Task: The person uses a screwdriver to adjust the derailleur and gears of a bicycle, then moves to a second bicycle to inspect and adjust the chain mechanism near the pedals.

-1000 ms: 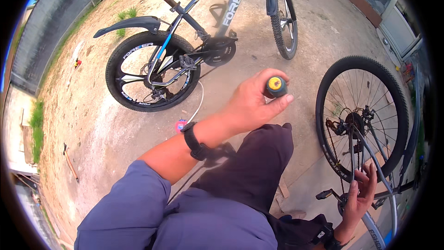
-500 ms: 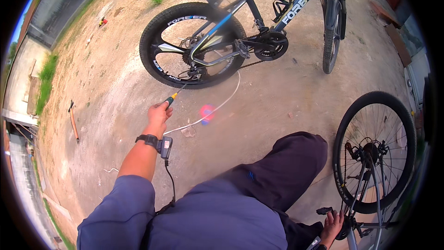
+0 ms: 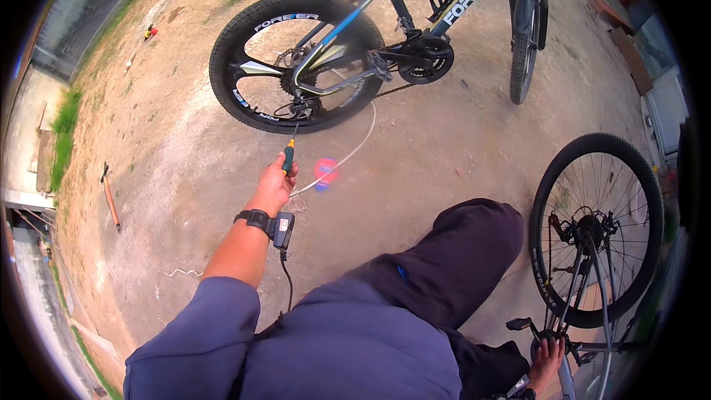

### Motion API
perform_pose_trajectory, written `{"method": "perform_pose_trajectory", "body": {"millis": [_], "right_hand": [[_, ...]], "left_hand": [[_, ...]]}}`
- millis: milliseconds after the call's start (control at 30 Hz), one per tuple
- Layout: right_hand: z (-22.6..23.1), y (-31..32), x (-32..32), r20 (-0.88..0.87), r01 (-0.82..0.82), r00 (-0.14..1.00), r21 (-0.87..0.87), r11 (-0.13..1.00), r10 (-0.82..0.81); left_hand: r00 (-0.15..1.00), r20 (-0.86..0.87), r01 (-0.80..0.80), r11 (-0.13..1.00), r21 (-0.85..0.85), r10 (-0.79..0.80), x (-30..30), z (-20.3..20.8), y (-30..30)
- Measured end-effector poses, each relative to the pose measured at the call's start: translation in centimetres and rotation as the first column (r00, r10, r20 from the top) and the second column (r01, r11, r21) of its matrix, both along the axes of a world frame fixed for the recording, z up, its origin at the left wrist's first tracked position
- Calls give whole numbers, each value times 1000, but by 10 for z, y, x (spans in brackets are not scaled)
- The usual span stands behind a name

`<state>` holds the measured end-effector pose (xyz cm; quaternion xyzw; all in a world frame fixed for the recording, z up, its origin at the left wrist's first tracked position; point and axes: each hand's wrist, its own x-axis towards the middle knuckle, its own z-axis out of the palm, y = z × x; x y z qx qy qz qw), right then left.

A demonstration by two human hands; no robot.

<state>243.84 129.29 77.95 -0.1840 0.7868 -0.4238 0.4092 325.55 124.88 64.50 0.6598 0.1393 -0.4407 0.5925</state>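
My left hand (image 3: 275, 181) is closed round a screwdriver (image 3: 289, 158) with a green and yellow handle. Its thin shaft points away from me, the tip appearing beside the rear derailleur (image 3: 299, 108) of a blue and black bicycle (image 3: 326, 44); whether they touch I cannot tell. At the lower right, my right hand (image 3: 546, 359) lies with its fingers stretched over the crank area of a second bicycle (image 3: 603, 296), whose spoked wheel (image 3: 539, 252) stands up in the air. A pedal (image 3: 520, 324) sticks out just left of that hand.
A hammer (image 3: 111, 200) with a wooden handle lies on the ground at left. A white cord (image 3: 355, 150) curves from near my left hand to the blue bicycle's rear wheel. A small red and yellow object (image 3: 150, 32) lies farther off. A cable runs from my left wrist device (image 3: 281, 230).
My left hand has shifted right, and the screwdriver now stands more upright in the view. My right hand has moved right, onto the second bicycle's crank area. The whole view has shifted slightly.
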Motion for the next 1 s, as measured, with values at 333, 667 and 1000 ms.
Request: {"method": "perform_pose_trajectory", "body": {"millis": [333, 667, 1000], "right_hand": [[-22, -9, 79, -44, 151, 987, -30, 988, -153], [-30, -9, 87, -57, 150, 987, -11, 989, -150], [-32, -19, 75, -70, 93, 993, 6, 996, -93]], "left_hand": [[1000, 6, -4, 1000, 20, 4, 83, -33, 19], [996, 46, -79, 994, -75, 83, 109, -33, 12], [988, 31, -147, 985, -95, 150, 81, -18, 5]]}}
